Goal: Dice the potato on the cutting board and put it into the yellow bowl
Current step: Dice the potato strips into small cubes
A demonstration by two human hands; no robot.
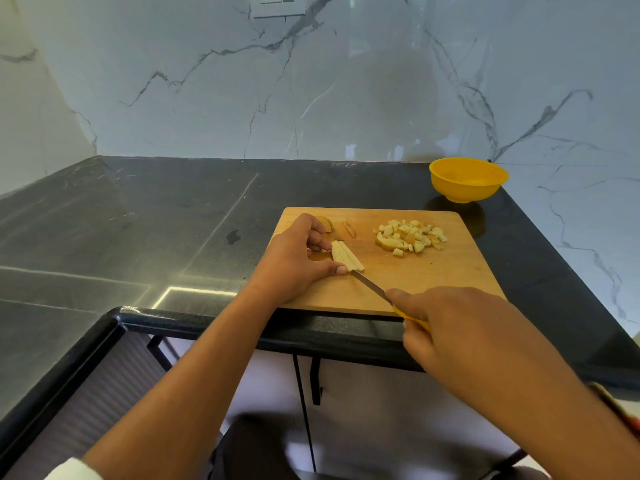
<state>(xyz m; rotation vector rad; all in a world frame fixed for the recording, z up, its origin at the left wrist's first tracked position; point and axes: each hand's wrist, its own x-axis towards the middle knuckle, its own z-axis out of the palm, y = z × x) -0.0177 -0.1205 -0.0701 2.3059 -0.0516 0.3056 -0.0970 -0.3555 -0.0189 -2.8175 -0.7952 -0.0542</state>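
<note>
A wooden cutting board lies on the black counter. A bundle of potato sticks lies on its left part, and my left hand pinches that bundle between fingertips and thumb. My right hand grips a yellow-handled knife, whose blade tip touches the near end of the sticks. A pile of diced potato sits on the board's right part. Two potato slices lie behind the sticks. The yellow bowl stands beyond the board at the back right, and I see nothing inside it.
The black stone counter stretches wide to the left of the board. Its front edge runs just under the board's near side. A marble wall closes the back and right.
</note>
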